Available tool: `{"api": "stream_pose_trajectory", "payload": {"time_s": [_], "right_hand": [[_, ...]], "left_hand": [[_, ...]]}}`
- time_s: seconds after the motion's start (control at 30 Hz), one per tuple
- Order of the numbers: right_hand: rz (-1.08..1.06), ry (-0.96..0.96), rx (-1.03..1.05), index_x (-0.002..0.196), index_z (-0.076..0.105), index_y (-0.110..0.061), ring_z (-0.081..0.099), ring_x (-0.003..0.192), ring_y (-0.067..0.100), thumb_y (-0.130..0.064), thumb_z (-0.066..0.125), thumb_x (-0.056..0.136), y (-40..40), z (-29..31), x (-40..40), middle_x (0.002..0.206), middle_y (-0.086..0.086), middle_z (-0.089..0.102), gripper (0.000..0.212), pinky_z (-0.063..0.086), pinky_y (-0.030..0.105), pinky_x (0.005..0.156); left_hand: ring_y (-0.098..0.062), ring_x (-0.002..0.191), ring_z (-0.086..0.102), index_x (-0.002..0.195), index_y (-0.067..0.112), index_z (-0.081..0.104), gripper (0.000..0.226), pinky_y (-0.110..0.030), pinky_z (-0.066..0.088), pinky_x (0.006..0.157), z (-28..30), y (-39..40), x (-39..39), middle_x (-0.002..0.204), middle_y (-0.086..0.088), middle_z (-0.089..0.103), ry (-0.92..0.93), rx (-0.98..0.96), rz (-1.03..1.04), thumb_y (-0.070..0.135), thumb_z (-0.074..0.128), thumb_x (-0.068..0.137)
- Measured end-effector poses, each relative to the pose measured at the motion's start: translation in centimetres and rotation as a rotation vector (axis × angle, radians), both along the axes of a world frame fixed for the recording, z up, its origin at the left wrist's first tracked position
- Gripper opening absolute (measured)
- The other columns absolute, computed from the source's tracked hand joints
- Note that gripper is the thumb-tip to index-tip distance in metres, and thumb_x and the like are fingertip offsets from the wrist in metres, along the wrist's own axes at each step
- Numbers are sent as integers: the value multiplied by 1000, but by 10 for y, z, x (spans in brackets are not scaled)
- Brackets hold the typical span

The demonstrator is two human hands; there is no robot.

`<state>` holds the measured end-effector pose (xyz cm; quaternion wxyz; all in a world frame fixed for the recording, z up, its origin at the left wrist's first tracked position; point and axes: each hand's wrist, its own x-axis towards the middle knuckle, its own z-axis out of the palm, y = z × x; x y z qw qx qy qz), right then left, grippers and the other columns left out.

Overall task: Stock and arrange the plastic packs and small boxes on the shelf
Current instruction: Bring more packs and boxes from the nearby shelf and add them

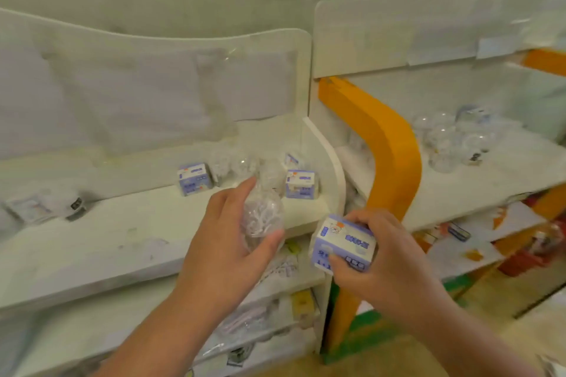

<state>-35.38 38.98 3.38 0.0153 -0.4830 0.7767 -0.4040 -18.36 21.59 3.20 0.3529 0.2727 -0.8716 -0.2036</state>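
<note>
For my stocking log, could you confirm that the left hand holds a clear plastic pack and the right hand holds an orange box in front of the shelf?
Not quite: the box in the right hand is purple and white, not orange, as the head view shows. The left hand does hold a clear plastic pack in front of the shelf.
</note>
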Motion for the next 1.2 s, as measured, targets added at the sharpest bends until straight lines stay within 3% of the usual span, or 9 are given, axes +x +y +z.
{"api": "stream_pose_trajectory", "payload": {"time_s": [0.2,0.33,0.57,0.77,0.87,0.97,1.1,1.2], "right_hand": [[-201,-46,-33,110,52,-39,56,94,-8,-64,64,59,105,7,-66,100,-26,51,58,50,11,63],[-337,-64,-34,115,52,-37,54,98,-9,-64,63,60,156,6,-101,102,-31,48,63,50,10,64],[-484,-132,-71,103,49,-51,56,95,-8,-65,64,61,208,-9,-163,106,-36,46,47,48,8,61],[-495,-89,5,109,50,-51,56,96,-7,-65,66,65,214,-13,-247,108,-33,48,49,50,11,65],[-484,-50,64,104,47,-54,54,96,-7,-67,63,64,210,-5,-298,108,-37,44,45,51,15,69],[-495,-18,54,104,48,-53,54,96,-5,-69,62,63,205,3,-344,106,-34,47,46,52,15,68],[-522,2,22,109,50,-48,53,96,-5,-66,64,65,201,0,-389,101,-31,50,50,49,10,69],[-508,-38,23,111,50,-44,51,98,-6,-65,64,65,197,-7,-415,101,-27,50,52,47,9,72]], "left_hand": [[21,122,28,137,66,15,73,-7,28,90,2,88,-87,130,41,26,-14,-11,-228,69,57,77],[23,122,27,137,66,11,72,-7,29,87,0,131,-142,132,41,25,-40,-27,-364,74,54,79],[32,117,20,130,74,4,76,-3,26,85,-20,165,-245,128,51,16,-47,78,-492,72,58,76],[14,123,27,135,69,15,78,-13,23,99,-41,169,-346,126,52,18,-13,187,-478,57,67,78],[7,125,20,142,51,26,78,-13,18,99,-50,168,-402,126,39,25,-5,243,-404,39,73,82],[7,124,18,143,48,23,77,-18,21,101,-56,164,-452,129,32,24,-31,295,-395,34,72,85],[9,119,21,142,42,23,75,0,20,90,-61,159,-504,133,22,24,-57,223,-392,31,72,86],[-8,126,36,142,36,27,73,-15,31,95,-63,163,-524,140,11,30,-102,190,-382,29,72,85]]}}
